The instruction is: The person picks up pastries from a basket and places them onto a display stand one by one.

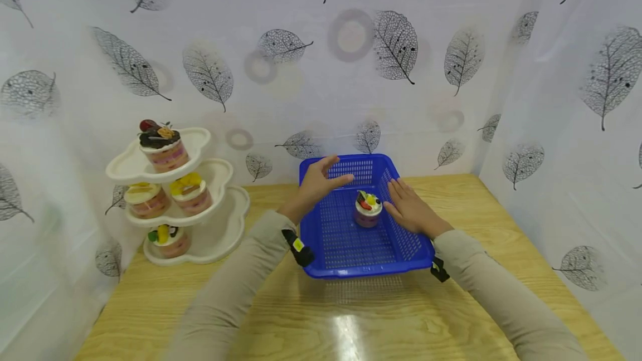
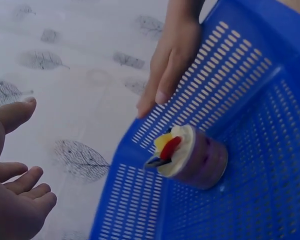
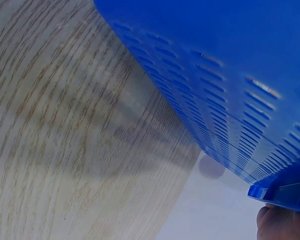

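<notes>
A blue plastic basket [image 1: 351,271] stands on the table with one fruit-topped dessert cup [image 1: 368,216] upright inside it. My left hand [image 1: 317,185] hovers over the basket's left side, its fingers spread and slightly bent, holding nothing. In the left wrist view that left hand [image 2: 20,195] is apart from the dessert cup [image 2: 202,160]. My right hand [image 1: 412,208] lies at the basket's right wall, its fingers fairly straight and reaching over the rim. Only a small part of the right hand [image 3: 282,224] shows in the right wrist view, beside the basket's rim.
On the left, a white three-tier stand [image 1: 236,238] holds several dessert cups, among them a chocolate-topped one [image 1: 163,146] on the top tier. The wooden table [image 1: 441,316] ends against a leaf-patterned curtain [image 1: 281,99] at the back and sides.
</notes>
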Demonstrator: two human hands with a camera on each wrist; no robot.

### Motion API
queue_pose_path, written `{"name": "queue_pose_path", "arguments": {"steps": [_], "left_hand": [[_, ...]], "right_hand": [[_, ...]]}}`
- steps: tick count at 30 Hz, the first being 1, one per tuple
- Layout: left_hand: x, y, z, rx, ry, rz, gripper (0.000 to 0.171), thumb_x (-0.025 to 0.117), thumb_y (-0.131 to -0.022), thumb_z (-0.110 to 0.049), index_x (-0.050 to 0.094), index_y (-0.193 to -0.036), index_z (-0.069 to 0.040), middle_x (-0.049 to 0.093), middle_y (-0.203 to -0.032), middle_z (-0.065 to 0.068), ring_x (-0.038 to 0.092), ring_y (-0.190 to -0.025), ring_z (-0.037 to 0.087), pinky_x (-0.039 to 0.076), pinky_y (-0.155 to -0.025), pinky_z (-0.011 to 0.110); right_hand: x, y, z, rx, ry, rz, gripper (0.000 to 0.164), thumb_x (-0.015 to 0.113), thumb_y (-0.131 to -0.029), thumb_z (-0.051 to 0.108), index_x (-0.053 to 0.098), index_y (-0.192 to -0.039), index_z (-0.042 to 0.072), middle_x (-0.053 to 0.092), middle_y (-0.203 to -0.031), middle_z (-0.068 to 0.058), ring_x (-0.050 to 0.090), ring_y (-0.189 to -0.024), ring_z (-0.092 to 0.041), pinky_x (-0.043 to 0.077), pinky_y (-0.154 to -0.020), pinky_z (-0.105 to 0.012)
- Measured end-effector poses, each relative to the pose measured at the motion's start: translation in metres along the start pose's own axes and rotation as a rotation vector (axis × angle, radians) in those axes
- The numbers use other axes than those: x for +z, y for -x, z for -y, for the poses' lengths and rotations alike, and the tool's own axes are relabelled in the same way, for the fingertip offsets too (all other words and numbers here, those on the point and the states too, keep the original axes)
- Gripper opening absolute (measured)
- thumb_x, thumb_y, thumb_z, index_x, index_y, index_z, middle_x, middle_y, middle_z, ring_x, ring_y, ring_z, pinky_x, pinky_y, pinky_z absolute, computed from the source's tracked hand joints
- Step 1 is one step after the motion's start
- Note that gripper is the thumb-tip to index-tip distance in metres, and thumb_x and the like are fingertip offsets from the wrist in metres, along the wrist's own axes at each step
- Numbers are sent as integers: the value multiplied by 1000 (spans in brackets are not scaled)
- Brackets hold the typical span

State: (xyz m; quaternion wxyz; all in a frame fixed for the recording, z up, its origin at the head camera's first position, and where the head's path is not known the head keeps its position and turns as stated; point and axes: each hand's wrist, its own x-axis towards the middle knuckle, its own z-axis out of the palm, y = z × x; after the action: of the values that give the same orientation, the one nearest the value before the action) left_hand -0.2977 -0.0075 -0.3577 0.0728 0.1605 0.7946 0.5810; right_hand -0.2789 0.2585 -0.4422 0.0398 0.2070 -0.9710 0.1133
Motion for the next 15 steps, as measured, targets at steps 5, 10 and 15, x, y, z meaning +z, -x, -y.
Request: {"name": "queue_pose_path", "arguments": {"steps": [5, 10, 15], "left_hand": [[18, -18, 16, -48, 28, -18, 80, 75, -84, -24, 33, -148, -3, 37, -151, 11, 30, -141, 28, 29, -114, 39], [35, -28, 35, -74, 66, -10, 80, 75, -84, -19, 32, -147, 0, 36, -151, 15, 30, -141, 29, 29, -114, 39], [51, -30, 46, -136, 152, -32, 77, 76, -83, -20, 36, -146, 0, 40, -149, 15, 34, -139, 28, 31, -113, 40]], "right_hand": [[0, 0, -1, 0, 5, -6, 60, 36, -104, 27, 21, -145, -15, 18, -152, -32, 12, -142, -46, 13, -116, -56], [-1, 0, 0, -8, -4, -15, 60, 37, -104, 27, 22, -144, -15, 20, -152, -32, 14, -141, -47, 13, -116, -56], [-2, 1, 1, -5, -9, -3, 60, 36, -104, 27, 21, -145, -15, 18, -152, -32, 12, -141, -47, 12, -116, -56]]}}
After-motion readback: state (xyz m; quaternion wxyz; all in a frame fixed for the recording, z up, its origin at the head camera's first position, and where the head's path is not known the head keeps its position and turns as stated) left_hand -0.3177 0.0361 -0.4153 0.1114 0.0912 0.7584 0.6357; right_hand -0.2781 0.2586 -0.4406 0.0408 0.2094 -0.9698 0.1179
